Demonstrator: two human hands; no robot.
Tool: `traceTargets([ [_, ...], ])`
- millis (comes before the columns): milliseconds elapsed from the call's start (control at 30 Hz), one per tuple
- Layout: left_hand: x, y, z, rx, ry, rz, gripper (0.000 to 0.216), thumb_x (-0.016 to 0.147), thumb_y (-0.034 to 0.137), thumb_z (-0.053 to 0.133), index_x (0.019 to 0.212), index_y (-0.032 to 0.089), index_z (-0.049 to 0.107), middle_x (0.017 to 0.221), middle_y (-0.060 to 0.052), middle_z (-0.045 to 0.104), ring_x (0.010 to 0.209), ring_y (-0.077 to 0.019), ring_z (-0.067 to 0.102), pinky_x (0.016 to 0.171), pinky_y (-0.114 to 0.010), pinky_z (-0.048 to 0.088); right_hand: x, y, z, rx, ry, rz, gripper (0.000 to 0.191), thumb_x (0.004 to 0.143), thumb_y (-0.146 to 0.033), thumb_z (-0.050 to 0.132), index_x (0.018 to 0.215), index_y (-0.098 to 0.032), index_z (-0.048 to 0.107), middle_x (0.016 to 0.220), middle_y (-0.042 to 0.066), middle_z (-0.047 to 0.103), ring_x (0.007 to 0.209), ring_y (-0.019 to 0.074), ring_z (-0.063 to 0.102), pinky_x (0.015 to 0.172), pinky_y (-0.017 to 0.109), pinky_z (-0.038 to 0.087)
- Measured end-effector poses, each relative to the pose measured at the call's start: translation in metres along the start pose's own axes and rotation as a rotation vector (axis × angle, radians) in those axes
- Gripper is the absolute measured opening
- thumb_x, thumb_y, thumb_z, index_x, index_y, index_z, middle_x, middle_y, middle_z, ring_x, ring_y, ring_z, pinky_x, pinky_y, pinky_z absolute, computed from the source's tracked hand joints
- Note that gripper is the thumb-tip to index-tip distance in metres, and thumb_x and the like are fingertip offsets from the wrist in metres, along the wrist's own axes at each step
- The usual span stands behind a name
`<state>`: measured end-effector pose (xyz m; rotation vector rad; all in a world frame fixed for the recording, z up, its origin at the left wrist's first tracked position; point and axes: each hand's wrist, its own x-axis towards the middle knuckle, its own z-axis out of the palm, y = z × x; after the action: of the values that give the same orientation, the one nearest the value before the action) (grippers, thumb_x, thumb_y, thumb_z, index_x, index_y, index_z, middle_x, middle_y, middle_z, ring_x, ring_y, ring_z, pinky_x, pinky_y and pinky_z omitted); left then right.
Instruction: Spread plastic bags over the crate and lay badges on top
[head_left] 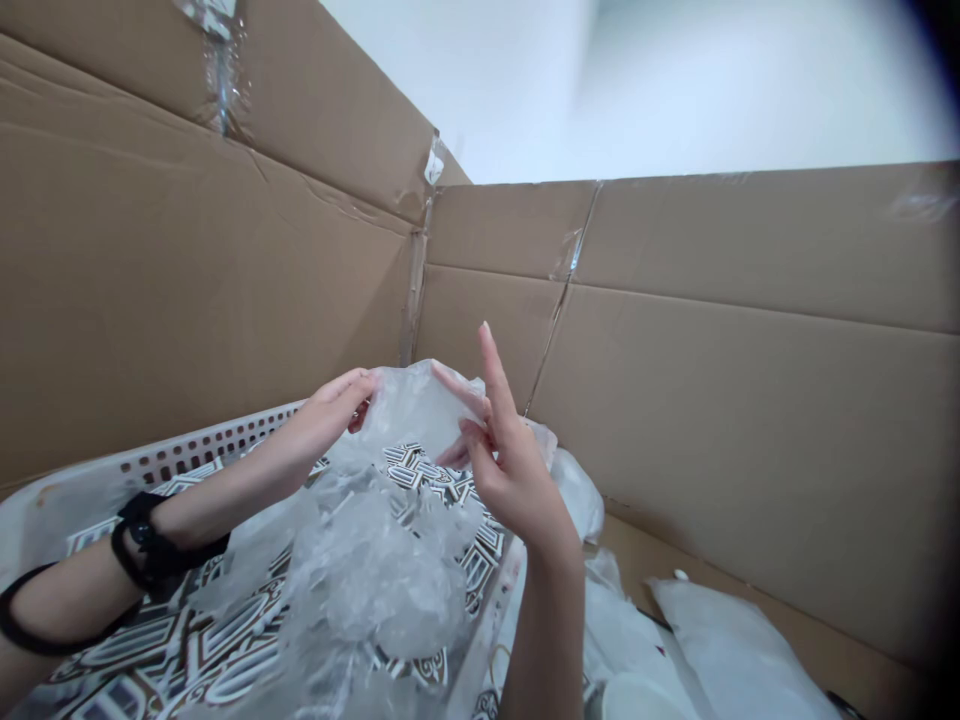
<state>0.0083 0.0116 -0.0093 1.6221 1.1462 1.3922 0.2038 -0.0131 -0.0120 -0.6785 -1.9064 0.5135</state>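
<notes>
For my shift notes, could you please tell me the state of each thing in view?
Bag: raised, spread out
Left hand: closed on the bag's edge
Right hand: touching the bag, index raised
Basket: loaded
Printed pieces: heaped in the basket
Loose plastic: crumpled, on the pieces
Cardboard: upright, taped
Bands: worn
White pouch: lying down

Before you, two cardboard walls [750,400] met in a corner, clear tape [576,250] on their seams; on the cardboard base [636,548], a plump white package [739,640] lay near your right-hand wall's lower edge.
</notes>
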Motion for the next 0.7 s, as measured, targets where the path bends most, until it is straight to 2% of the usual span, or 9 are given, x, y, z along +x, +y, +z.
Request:
traceTargets([
  [67, 0.002, 0.000, -0.003, 0.002, -0.002, -0.024, 0.027, 0.083, 0.045, 0.052, 0.074, 0.019, 0.054, 0.068, 0.000, 0.049, 0.064, -0.0137, 0.045, 0.060, -0.026, 0.036, 0.000, 0.000, -0.001, -0.002, 0.000, 0.003, 0.079, 0.088, -0.005, 0.034, 0.149, -0.042, 0.001, 0.141, 0.000, 0.049, 0.059, 0.0092, 0.065, 0.074, 0.032, 0.057],
  [133, 0.006, -0.001, -0.006, 0.013, -0.014, 0.017, 0.027, 0.083, 0.044, 0.053, 0.074, 0.019, 0.052, 0.068, 0.001, 0.046, 0.063, -0.0123, 0.042, 0.059, -0.025, 0.034, -0.001, 0.003, -0.004, -0.002, 0.049, -0.003, 0.080, 0.087, -0.005, 0.035, 0.149, -0.041, 0.001, 0.137, 0.001, 0.054, 0.055, 0.0087, 0.061, 0.071, 0.031, 0.057],
  [300, 0.012, 0.000, -0.014, 0.167, -0.215, 0.240, 0.027, 0.086, 0.046, 0.053, 0.078, 0.020, 0.053, 0.072, 0.001, 0.049, 0.066, -0.0128, 0.044, 0.061, -0.025, 0.035, -0.004, 0.018, -0.021, 0.088, 0.233, 0.015, 0.075, 0.089, -0.017, 0.042, 0.150, -0.038, 0.003, 0.122, 0.004, 0.064, 0.048, 0.0101, 0.050, 0.052, 0.028, 0.052],
  [400, 0.012, -0.003, -0.013, 0.207, -0.226, 0.319, 0.026, 0.090, 0.045, 0.048, 0.081, 0.020, 0.052, 0.074, 0.000, 0.052, 0.072, -0.0147, 0.049, 0.070, -0.028, 0.037, -0.002, 0.029, -0.026, 0.065, 0.445, 0.063, 0.071, 0.087, -0.032, 0.052, 0.149, -0.035, 0.018, 0.118, 0.005, 0.062, 0.069, 0.0145, 0.058, 0.063, 0.030, 0.054],
  [467, 0.012, -0.006, -0.012, 0.204, -0.203, 0.330, 0.025, 0.092, 0.043, 0.047, 0.085, 0.020, 0.051, 0.074, 0.000, 0.053, 0.073, -0.0149, 0.051, 0.072, -0.029, 0.038, 0.001, 0.035, -0.025, 0.065, 0.541, 0.171, 0.073, 0.082, -0.043, 0.059, 0.146, -0.030, 0.026, 0.122, 0.009, 0.058, 0.090, 0.0187, 0.060, 0.073, 0.032, 0.054],
  [500, 0.012, -0.006, -0.011, 0.203, -0.199, 0.336, 0.024, 0.092, 0.043, 0.046, 0.086, 0.020, 0.050, 0.074, 0.000, 0.054, 0.073, -0.0147, 0.051, 0.072, -0.029, 0.038, 0.004, 0.038, -0.023, 0.087, 0.526, 0.232, 0.073, 0.080, -0.048, 0.061, 0.143, -0.027, 0.032, 0.124, 0.010, 0.056, 0.097, 0.0205, 0.059, 0.075, 0.032, 0.053],
  [567, 0.011, -0.006, -0.011, 0.203, -0.203, 0.356, 0.022, 0.092, 0.042, 0.047, 0.088, 0.020, 0.049, 0.074, 0.000, 0.055, 0.073, -0.0146, 0.052, 0.072, -0.028, 0.038, 0.009, 0.042, -0.016, 0.170, 0.406, 0.317, 0.066, 0.076, -0.054, 0.063, 0.133, -0.023, 0.046, 0.125, 0.012, 0.057, 0.105, 0.0230, 0.058, 0.077, 0.033, 0.053],
  [633, 0.011, -0.004, -0.012, 0.209, -0.216, 0.376, 0.021, 0.092, 0.041, 0.048, 0.090, 0.020, 0.049, 0.075, -0.001, 0.055, 0.074, -0.0147, 0.053, 0.072, -0.028, 0.039, 0.013, 0.043, -0.008, 0.265, 0.321, 0.337, 0.052, 0.076, -0.057, 0.061, 0.114, -0.021, 0.059, 0.116, 0.011, 0.062, 0.102, 0.0236, 0.060, 0.077, 0.034, 0.053],
  [700, 0.010, -0.003, -0.012, 0.215, -0.227, 0.383, 0.021, 0.091, 0.042, 0.049, 0.091, 0.020, 0.049, 0.075, 0.000, 0.056, 0.074, -0.0148, 0.053, 0.072, -0.028, 0.039, 0.017, 0.042, -0.001, 0.347, 0.312, 0.337, 0.042, 0.076, -0.055, 0.061, 0.098, -0.020, 0.063, 0.104, 0.010, 0.067, 0.095, 0.0226, 0.062, 0.076, 0.034, 0.052],
])
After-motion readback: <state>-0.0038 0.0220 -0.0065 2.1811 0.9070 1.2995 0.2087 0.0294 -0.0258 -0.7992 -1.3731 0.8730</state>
